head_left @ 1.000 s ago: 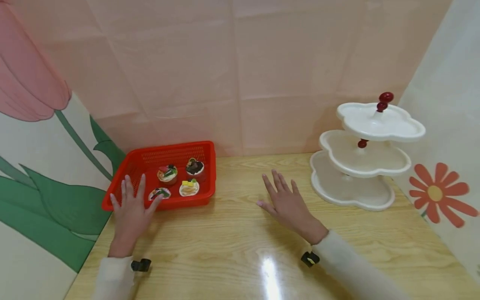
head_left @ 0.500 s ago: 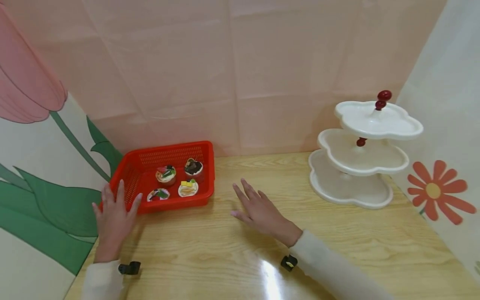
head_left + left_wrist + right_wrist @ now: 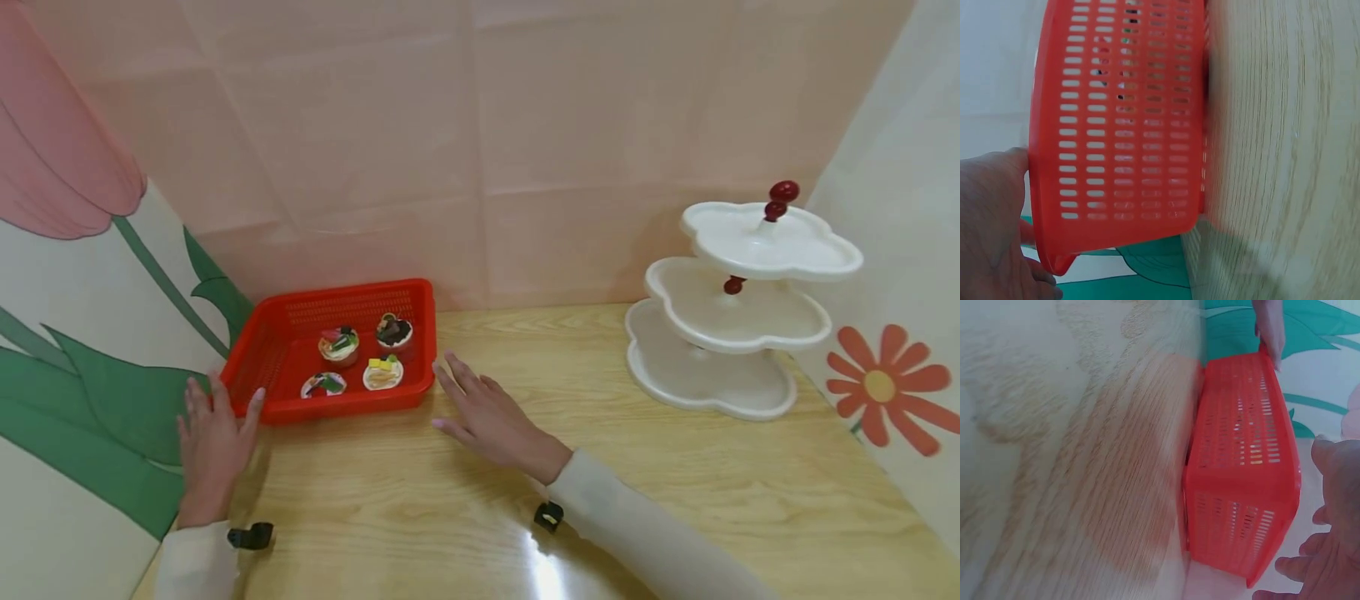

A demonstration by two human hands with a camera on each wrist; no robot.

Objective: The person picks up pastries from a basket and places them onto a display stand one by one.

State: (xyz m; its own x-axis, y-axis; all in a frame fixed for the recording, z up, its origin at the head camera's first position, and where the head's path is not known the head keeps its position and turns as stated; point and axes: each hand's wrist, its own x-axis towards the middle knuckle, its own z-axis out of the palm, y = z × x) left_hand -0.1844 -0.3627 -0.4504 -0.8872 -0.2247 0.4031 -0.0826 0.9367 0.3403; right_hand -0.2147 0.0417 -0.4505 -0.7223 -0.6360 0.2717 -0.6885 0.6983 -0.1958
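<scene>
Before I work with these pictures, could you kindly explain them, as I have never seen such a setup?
There is no machine here, only a person's left hand and right hand. The wide picture comes from a camera worn on the head; the two sideways close-ups from one on each wrist. A wooden table bears a red basket with four dessert-like pieces inside and, on the right, a white three-tier stand. The left hand is at the basket's near left corner, the right hand by its right side; neither appears to grip anything.
</scene>
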